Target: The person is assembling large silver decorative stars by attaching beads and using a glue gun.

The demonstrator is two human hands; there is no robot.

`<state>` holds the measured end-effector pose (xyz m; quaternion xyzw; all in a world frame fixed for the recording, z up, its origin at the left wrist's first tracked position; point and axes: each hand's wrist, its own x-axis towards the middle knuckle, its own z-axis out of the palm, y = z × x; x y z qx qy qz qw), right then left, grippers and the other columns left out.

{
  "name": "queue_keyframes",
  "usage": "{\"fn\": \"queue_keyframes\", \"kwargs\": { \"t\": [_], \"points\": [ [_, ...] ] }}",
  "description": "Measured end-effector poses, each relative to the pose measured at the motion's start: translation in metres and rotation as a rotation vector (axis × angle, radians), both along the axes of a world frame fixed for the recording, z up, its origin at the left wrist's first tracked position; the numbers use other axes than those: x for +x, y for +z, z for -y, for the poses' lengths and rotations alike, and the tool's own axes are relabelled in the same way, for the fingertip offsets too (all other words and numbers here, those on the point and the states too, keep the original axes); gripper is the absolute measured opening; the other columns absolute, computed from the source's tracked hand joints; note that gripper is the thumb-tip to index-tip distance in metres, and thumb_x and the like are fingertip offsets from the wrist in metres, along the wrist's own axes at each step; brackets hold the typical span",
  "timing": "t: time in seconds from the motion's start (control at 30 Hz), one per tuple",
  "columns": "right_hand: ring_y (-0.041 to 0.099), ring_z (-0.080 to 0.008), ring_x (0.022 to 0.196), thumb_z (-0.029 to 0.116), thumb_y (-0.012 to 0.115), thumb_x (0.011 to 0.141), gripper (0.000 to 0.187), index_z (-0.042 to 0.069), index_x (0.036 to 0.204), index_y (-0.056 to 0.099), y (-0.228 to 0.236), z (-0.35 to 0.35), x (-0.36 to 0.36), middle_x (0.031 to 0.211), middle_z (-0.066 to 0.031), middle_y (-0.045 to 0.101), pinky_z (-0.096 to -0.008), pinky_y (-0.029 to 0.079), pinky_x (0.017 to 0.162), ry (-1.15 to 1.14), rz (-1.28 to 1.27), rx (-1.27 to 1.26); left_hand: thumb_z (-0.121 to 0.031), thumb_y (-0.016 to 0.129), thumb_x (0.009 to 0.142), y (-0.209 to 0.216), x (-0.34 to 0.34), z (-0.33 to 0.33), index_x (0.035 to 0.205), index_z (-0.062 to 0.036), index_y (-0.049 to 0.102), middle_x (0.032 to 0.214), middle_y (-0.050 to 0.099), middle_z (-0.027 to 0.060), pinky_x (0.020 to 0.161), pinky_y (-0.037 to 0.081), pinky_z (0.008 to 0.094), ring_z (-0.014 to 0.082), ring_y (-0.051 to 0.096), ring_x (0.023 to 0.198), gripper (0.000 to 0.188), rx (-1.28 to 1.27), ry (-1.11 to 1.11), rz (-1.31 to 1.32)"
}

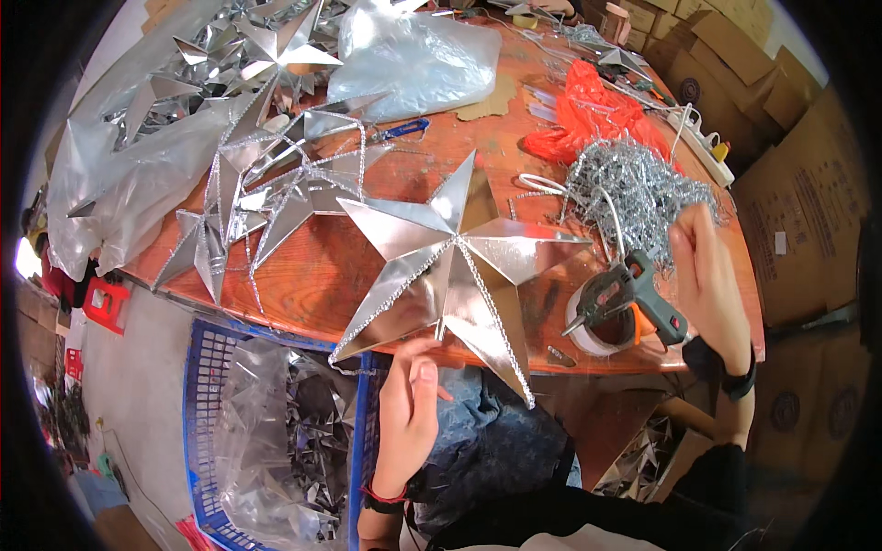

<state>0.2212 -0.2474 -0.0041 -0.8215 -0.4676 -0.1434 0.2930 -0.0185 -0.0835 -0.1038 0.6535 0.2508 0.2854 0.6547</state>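
A large silver seven-pointed star, mirror-shiny with folded ridges, leans over the near table edge. Silver glittery trim runs from its centre along two lower ridges. My left hand grips the star's lower edge between thumb and fingers. To the right, my right hand is raised beside a heap of silver tinsel, fingers curled together; whatever they may hold is hidden. Just left of that wrist, a dark green glue gun with an orange trigger rests on a white round holder, nozzle facing left.
Trimmed silver stars and bagged stars crowd the table's left. Behind lie clear plastic, a blue cutter, a red bag and a power strip. A blue crate stands below left; cartons line the right.
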Motion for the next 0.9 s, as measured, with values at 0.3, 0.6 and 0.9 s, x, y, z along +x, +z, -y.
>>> {"fn": "queue_keyframes", "kwargs": {
  "t": [0.3, 0.6, 0.9],
  "points": [
    [0.053, -0.0353, 0.054, 0.013, 0.052, 0.089, 0.013, 0.001, 0.089, 0.058, -0.040, 0.039, 0.021, 0.061, -0.0186, 0.053, -0.0394, 0.039, 0.049, -0.154, -0.176, -0.213, -0.027, 0.050, 0.095, 0.013, 0.021, -0.015, 0.093, 0.0043, 0.061, 0.085, 0.064, 0.0066, 0.056, 0.042, 0.0228, 0.0085, 0.054, 0.065, 0.033, -0.136, 0.114, -0.042],
    [0.045, -0.0180, 0.061, 0.014, 0.068, 0.078, 0.029, -0.002, 0.097, 0.052, -0.031, 0.039, 0.004, 0.070, -0.0135, 0.048, -0.0302, 0.040, 0.060, 0.055, -0.494, -0.244, -0.031, 0.047, 0.095, 0.014, 0.015, -0.054, 0.078, -0.0061, 0.053, 0.069, 0.051, -0.0005, 0.054, 0.038, 0.0220, 0.0086, 0.049, 0.062, 0.031, -0.339, -0.164, -0.015],
    [0.052, -0.0104, 0.073, 0.017, 0.065, 0.078, 0.057, -0.006, 0.124, 0.041, -0.021, 0.074, 0.007, 0.093, -0.0057, 0.056, -0.0235, 0.043, 0.065, 0.245, -0.964, 0.085, -0.031, 0.045, 0.093, 0.022, 0.014, -0.119, 0.066, -0.0109, 0.043, 0.060, 0.043, -0.0035, 0.051, 0.036, 0.0228, 0.0075, 0.042, 0.053, 0.034, -0.331, -0.375, -0.159]
  ]
}}
